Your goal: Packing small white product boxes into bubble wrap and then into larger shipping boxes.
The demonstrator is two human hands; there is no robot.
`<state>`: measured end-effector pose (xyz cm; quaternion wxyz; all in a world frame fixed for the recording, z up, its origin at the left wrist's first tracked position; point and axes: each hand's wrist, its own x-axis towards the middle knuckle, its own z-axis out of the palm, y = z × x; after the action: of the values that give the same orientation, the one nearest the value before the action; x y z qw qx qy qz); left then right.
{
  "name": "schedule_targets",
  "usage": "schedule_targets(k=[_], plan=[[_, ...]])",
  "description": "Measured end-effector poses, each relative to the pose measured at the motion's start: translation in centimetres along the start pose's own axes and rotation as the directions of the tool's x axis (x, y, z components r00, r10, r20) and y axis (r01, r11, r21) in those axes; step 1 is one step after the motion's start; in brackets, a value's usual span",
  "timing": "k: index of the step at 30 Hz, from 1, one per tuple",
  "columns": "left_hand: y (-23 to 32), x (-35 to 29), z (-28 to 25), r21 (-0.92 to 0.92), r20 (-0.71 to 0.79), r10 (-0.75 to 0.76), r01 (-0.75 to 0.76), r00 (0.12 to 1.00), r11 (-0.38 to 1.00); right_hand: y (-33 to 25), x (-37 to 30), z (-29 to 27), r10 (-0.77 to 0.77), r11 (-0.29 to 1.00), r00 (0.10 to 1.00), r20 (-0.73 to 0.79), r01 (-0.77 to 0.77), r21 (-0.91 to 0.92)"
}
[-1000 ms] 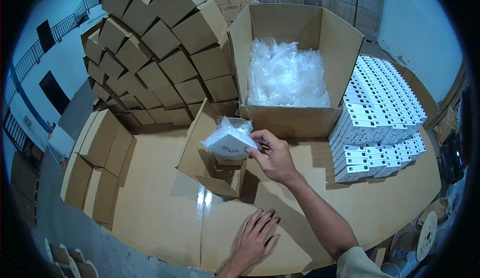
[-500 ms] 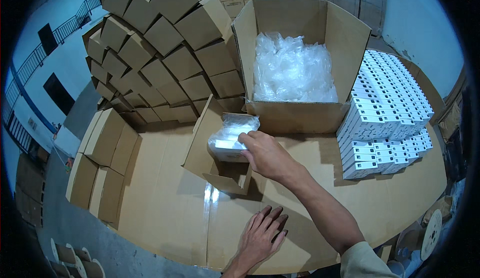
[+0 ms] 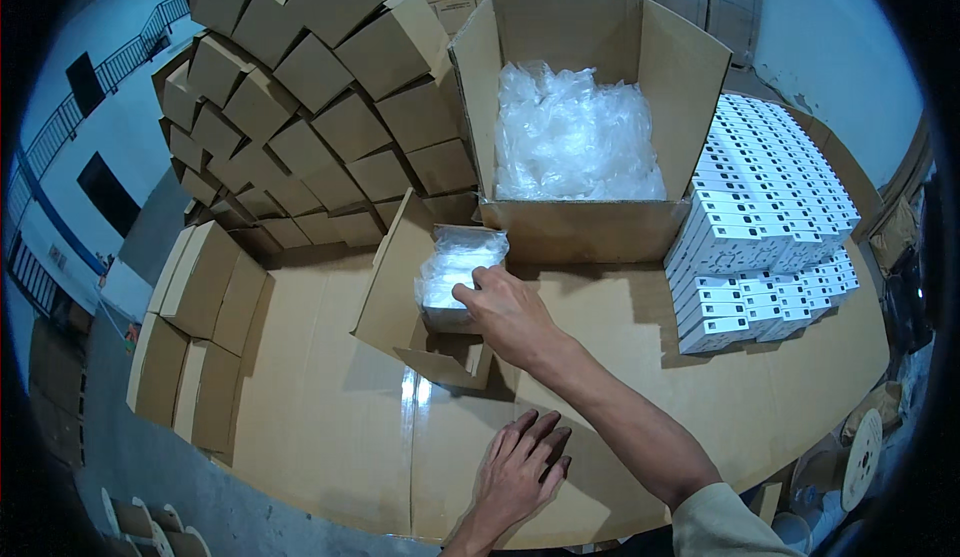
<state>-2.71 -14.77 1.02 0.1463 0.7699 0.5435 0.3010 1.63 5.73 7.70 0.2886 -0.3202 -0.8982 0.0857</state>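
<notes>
A small open cardboard carton (image 3: 378,292) stands on the table in front of me, its flaps up. Inside it, against the far end, is a clear plastic bag (image 3: 462,247) with a white box (image 3: 447,314) next to it. My right hand (image 3: 508,319) reaches in from the right, its fingers closed on the upper edge of the white box; the fingertips are partly hidden. My left hand (image 3: 518,472) lies palm down on the cardboard-covered table near the front edge, fingers extended, holding nothing.
Behind the carton stands a large open box (image 3: 590,232) full of clear plastic bags (image 3: 575,137). White boxes (image 3: 735,227) are stacked in rows at the right. Brown cartons (image 3: 310,147) pile up at the back left; several more (image 3: 205,357) line the table's left edge.
The white box sits lower in the small carton, and my right hand has moved down with it. My left hand stays in place. The whole view has shifted slightly.
</notes>
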Motion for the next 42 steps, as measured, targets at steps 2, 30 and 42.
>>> schedule_targets(k=[2,30,42], plan=[[0.1,0.2,-0.1,-0.003,0.016,-0.006,0.006,1.000,1.000,0.4,0.0,0.8,-0.029,0.999,0.998,-0.059,0.028,-0.019],[-3.1,13.4,3.3,0.062,0.018,0.071,-0.072,0.997,0.995,9.3,-25.6,-22.8,0.426,0.870,0.814,-0.394,-0.489,-0.070],[-1.1,14.1,2.4,0.199,0.105,0.152,-0.170,0.983,0.965,20.1,-39.5,-25.5,0.716,0.430,0.480,-0.507,-0.875,-0.222]])
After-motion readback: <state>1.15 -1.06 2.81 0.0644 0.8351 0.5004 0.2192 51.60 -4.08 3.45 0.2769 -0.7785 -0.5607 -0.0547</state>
